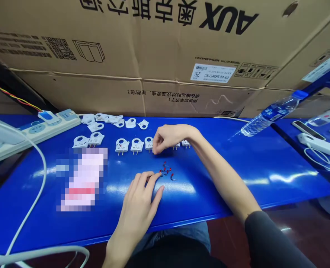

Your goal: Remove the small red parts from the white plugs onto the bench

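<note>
My left hand (139, 199) rests palm down on the blue table, thumb apart and index fingertip at a small pile of red-headed parts with thin wire leads (166, 170). Over the row of white plug-in units my right hand (167, 138) is bent down, its fingers pinched together; whatever they hold is hidden. To its left stand white plug units with round holes and two metal pins, among them one at the left end (122, 145) and its neighbour (137, 145). Another unit (149, 143) is right beside the fingers, and others are partly covered by the hand.
Several white ring-shaped housings (130, 123) lie farther back, before a large cardboard box (167, 48). A power strip (36, 128) with cables is at left, near a blurred pink item (85, 178). At right are a water bottle (273, 113) and a white device (319, 144).
</note>
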The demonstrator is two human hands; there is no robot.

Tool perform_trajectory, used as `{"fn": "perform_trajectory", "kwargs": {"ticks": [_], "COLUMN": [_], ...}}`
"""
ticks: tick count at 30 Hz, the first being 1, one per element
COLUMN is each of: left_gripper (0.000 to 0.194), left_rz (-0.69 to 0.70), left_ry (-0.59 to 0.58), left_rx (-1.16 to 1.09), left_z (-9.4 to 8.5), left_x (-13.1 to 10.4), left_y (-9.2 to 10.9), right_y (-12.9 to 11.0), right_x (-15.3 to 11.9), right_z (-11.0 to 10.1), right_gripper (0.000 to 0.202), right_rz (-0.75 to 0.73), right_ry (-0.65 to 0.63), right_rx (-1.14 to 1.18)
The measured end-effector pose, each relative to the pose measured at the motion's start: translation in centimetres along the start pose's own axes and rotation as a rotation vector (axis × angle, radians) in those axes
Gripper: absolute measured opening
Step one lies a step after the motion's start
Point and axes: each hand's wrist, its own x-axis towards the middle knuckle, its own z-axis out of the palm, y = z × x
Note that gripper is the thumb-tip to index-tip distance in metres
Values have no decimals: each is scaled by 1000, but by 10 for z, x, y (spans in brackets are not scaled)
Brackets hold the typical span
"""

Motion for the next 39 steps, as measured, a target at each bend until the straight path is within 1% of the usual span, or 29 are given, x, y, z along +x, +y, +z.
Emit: {"fn": "perform_trajectory", "kwargs": {"ticks": [1,5,6,8,10,14,19,22,27,32,36,39], "left_gripper": [32,32,32,32,33,32,31,30,31,32,32,32], "left_rz": [-2,1,2,2,7,18,30,26,28,23,16,11], "left_ry": [-6,-9,-7,-1,7,10,10,12,7,10,6,8], "left_rx": [3,14,16,18,20,30,35,33,20,17,28,24], "left_z": [0,1,1,1,2,3,2,1,0,1,2,1], "left_x": [0,0,0,1,1,0,0,1,1,1,1,1], "left_y": [0,-1,-1,-1,-1,-1,-2,-1,-1,-2,-2,-1], "right_y": [1,-4,-8,-16,-25,-41,-51,-54,-55,-54,-57,-60], "right_x": [3,26,33,47,59,81,95,96,96,96,92,77], "right_z": [2,19,24,35,43,52,56,58,61,60,54,45], "right_gripper": [12,17,20,21,21,23,25,25,26,24,24,24], "right_rz": [-2,2,-1,-32,-70,-84,-61,-68,-48,-56,-52,-39], "right_ry": [79,470,547,620,628,629,580,576,576,606,616,590], "right_rx": [-16,-137,-165,-195,-209,-244,-362,-393,-378,-345,-318,-301]}}
